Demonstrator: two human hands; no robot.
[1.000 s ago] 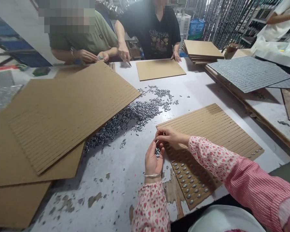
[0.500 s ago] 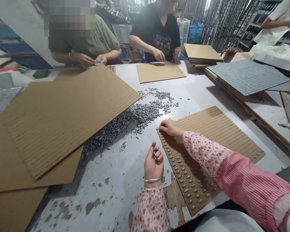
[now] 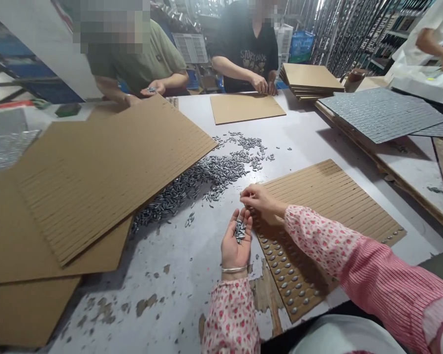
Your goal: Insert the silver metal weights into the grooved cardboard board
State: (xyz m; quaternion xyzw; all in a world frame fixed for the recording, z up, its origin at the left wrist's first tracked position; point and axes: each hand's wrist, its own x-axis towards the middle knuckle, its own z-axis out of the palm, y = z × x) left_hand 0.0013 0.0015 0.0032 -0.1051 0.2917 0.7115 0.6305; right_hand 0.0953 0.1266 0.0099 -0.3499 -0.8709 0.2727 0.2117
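Observation:
My left hand [image 3: 233, 254] is palm up and cupped, with several small silver spindle-shaped metal pieces [image 3: 239, 231] lying in it. Just above its fingertips, my right hand [image 3: 263, 200] is closed in a pinch at the far left corner of a grooved brown board [image 3: 328, 194]; whatever lies between the fingers is too small to make out. Silver pieces of the same shape [image 3: 282, 272] sit in rows along the board's left side. Part of these rows is hidden under my right hand and sleeve.
A heap of loose silver pieces [image 3: 206, 177] lies mid-table. Large brown boards [image 3: 133, 152] overlap on the left. Across the table, two people work near a brown board [image 3: 247, 109] and a stack of boards [image 3: 312, 78]. Silver grooved sheets [image 3: 386, 114] lie at right.
My left hand's fingers have uncurled, showing the pieces in its palm, and it has come closer to my right hand. My right hand has lifted slightly off the board's corner, fingers still pinched.

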